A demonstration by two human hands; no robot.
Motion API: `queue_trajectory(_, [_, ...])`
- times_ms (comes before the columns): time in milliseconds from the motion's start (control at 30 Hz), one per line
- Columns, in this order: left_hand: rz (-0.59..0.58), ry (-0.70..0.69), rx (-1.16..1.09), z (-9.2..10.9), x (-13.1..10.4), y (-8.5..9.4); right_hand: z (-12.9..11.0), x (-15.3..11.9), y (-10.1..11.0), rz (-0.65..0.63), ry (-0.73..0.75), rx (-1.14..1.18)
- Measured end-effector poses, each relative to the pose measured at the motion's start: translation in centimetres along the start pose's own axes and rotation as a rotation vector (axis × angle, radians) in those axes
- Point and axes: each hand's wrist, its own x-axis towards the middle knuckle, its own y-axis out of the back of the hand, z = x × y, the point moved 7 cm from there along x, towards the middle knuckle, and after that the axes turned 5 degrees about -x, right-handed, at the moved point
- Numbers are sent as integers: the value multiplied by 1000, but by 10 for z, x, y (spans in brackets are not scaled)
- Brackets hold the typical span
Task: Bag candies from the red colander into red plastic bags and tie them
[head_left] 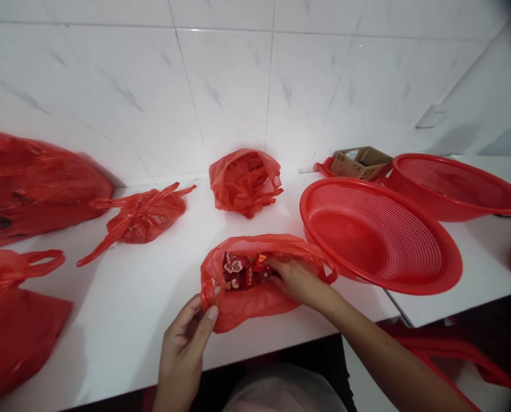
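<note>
White marble-patterned wall tiles (221, 86), set behind a glossy white tabletop (122, 320); on it, seen from where I stand, the following.

Item: one open, translucent red plastic bag (250, 309), lying wide-mouthed near the front edge. Contents: dark red printed packets (233, 264) with pale pink figures, toward its left end, and smaller bright red pieces beside them, partly hidden by fingers.

Item: left hand (182, 343), thumb and fingers pinching the bag's left rim.

Item: right hand (300, 280), reaching over the right side into the mouth, fingertips among the packets; whether they grasp one, I cannot tell.

Stage, as I judge it: handling of packets inside the bag, one hand steadying, the other working. Requirement of the next move, by my estimate: a firm hold on the rim, the mouth spread, and room for the right fingers to clear the soft film.

Behind: one upright red bag filled with crumpled red film (246, 183); to its left, one knotted red plastic bag (147, 220).

Far left: one large, bulging red bag (44, 183), and nearer, one looped-handle red bag (19, 337).

Right: one round, perforated red plastic basket (353, 229), just beside the open bag; beyond it, a second red basket (435, 200) and one small brown cardboard box (352, 166).
</note>
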Motion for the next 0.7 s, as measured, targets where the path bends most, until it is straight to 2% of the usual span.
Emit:
queue_trajectory(133, [-7,3,2,0,0,0,6,0,-3,10,-52,-9])
queue_trajectory(300, [-16,-10,-12,1,-1,-1,-5,6,-5,29,97,1])
queue_trajectory(400, [-18,-19,-39,3,-1,-2,-4,10,-2,45,39,-31])
queue_trajectory(567, [-16,-18,-21,4,-1,-2,-25,6,-7,1,223,-5])
queue_trajectory(700, [9,-26,-1,6,-2,0,-22,10,-8,-17,115,-48])
